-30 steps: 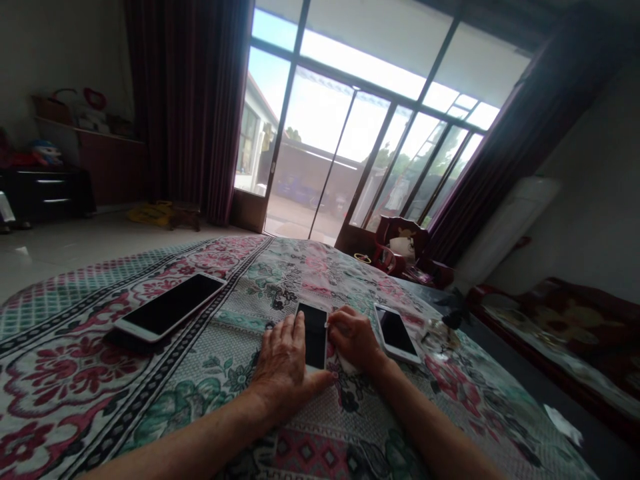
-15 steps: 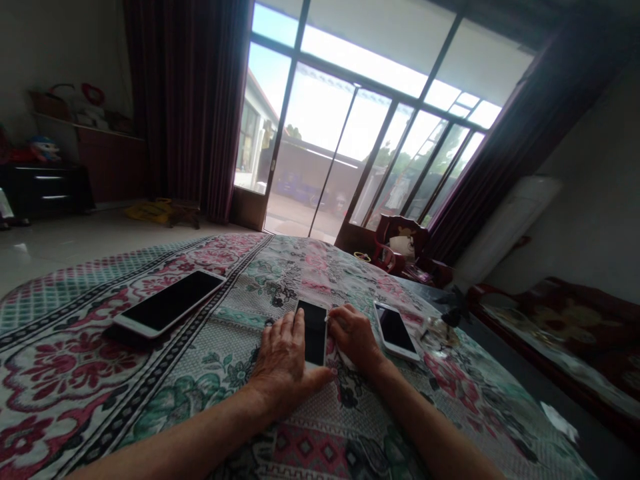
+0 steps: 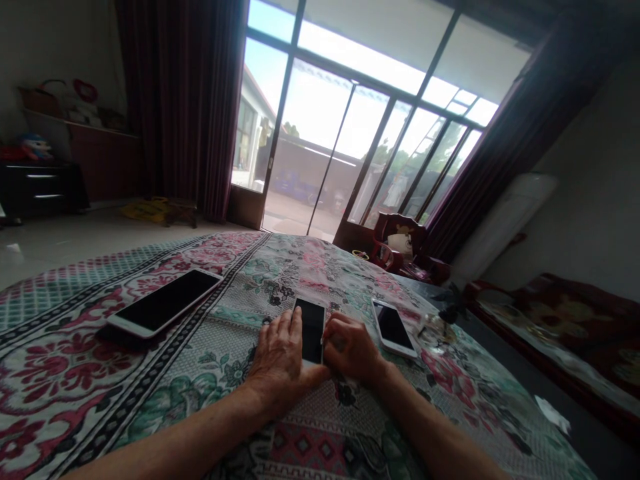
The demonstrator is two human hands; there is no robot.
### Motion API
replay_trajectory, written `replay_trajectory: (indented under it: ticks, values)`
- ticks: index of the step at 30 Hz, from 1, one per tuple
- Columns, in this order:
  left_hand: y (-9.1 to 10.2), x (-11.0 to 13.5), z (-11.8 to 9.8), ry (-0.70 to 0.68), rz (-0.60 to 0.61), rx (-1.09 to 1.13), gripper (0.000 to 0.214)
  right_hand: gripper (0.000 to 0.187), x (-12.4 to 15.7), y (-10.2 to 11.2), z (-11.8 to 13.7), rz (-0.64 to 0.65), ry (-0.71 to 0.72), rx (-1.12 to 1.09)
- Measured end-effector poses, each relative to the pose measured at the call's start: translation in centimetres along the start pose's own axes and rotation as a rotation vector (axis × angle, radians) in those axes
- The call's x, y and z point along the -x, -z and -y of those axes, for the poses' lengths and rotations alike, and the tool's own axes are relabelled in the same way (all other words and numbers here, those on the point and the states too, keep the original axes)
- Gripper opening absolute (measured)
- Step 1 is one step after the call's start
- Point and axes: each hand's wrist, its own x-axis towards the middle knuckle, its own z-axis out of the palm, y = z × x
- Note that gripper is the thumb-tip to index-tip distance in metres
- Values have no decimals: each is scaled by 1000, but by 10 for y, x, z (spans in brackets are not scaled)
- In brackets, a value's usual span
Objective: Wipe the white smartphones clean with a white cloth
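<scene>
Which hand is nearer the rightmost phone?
Right. The right hand is just left of the rightmost phone; the left hand is farther left, its fingers over the left edge of the middle phone.

we see a rectangular white phone (image 3: pixel 313 331) with a black screen (image 3: pixel 313 325), a pink-green-black floral cloth (image 3: pixel 200 360) and, far left, a dark purple pleated curtain (image 3: pixel 183 107).

Dim indoors; strong backlight through glass doors (image 3: pixel 320 110) (partly overexposed).
</scene>
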Motion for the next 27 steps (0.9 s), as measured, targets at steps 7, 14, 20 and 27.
replay_trajectory:
  ticks: [7,14,20,27]
  values:
    - [-2,0,2,-6,-15,-10,99,10,-9,-5,-8,-102,-155,75]
    - [-5,0,3,-17,-23,-13,100,11,-8,-5,-10,-114,-86,66]
    - [-5,-1,2,-16,-35,-8,99,17,2,-3,2,-22,84,-6]
    - [3,-5,8,-49,91,20,105,11,-2,-5,-3,-103,-99,59]
